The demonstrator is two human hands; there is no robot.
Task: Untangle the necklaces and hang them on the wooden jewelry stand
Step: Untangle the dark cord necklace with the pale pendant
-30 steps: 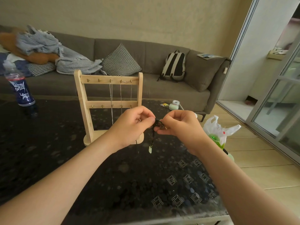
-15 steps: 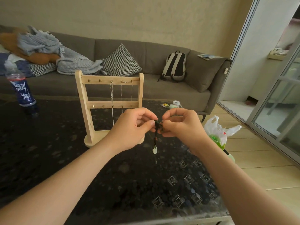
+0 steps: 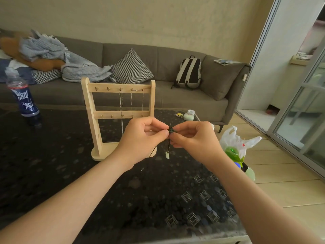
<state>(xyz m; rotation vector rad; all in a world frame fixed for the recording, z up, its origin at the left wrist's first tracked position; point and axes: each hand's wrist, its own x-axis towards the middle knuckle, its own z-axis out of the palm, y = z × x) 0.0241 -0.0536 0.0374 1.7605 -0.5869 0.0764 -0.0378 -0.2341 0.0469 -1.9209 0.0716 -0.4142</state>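
A wooden jewelry stand (image 3: 91, 110) with two rows of small hooks stands on the dark table (image 3: 52, 173). Thin silver chains (image 3: 121, 110) hang from hooks on its top bar. In front of the stand's right side, my left hand (image 3: 142, 138) and my right hand (image 3: 193, 138) both pinch a dark cord necklace (image 3: 171, 130) at a knot between my fingertips. Its cord hangs down with a pale pendant (image 3: 167, 155) at the end, above the table.
A blue-labelled bottle (image 3: 22, 101) stands at the table's far left. Small items (image 3: 188, 115) lie at the far right edge. A white plastic bag (image 3: 237, 143) with green things sits on the floor to the right. A grey sofa (image 3: 175, 88) lies behind.
Both hands have stayed at the knot, shifting their fingers slightly. The pendant has swung a little and hangs just left of where it was.
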